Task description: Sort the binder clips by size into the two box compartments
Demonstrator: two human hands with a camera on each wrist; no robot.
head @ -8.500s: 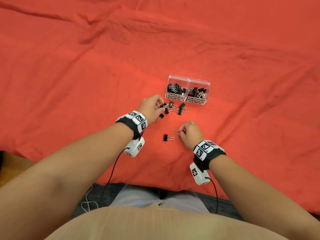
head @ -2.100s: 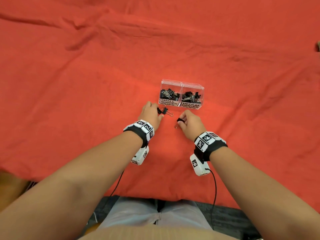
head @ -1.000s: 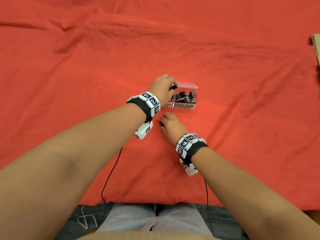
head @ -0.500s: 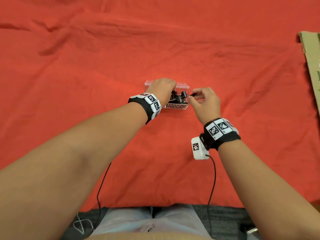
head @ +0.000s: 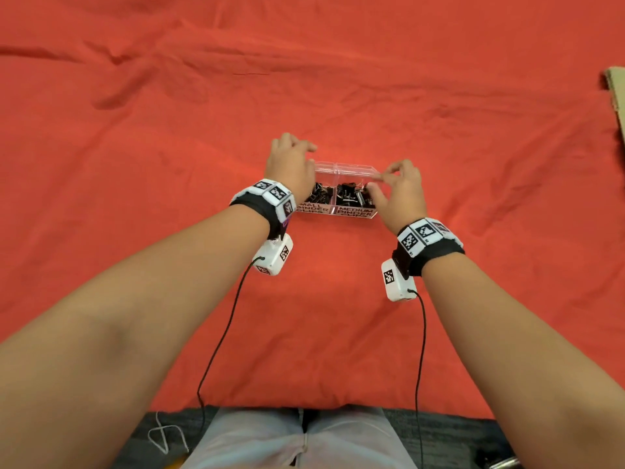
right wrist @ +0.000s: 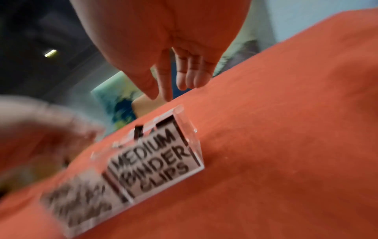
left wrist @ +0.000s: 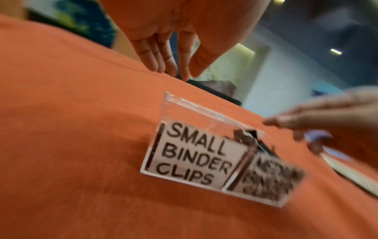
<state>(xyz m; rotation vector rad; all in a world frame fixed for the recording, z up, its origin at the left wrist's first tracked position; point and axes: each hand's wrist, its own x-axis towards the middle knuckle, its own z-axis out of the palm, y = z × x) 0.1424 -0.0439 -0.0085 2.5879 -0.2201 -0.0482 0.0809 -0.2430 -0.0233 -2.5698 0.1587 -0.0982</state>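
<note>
So the whole counter is covered in a wrinkly red cloth, and sitting about center frame in the head view is the clear two-compartment box. Left half is labelled SMALL BINDER CLIPS, right half MEDIUM BINDER CLIPS, and both have a heap of black binder clips in them. I don't see any loose ones on the cloth, so I'd guess the sorting is basically done.

Left hand sits at the box's upper left corner, beside the small side, with the fingers fairly straight and bunched loosely, nothing in them as far as the wrist view shows. Right hand is at the right end, over the medium side. Fingers point down, thumb and forefinger close together, but I can't see anything between them, so I read it as empty. It's blurry though.

What could go wrong: the box looks light and it's on soft, creased fabric, so a bump from either hand could tip it or slide it, and the two piles could spill together. Also the medium pile looks heaped near the divider, so a clip could hop over into the small side if the box gets jostled.
</note>
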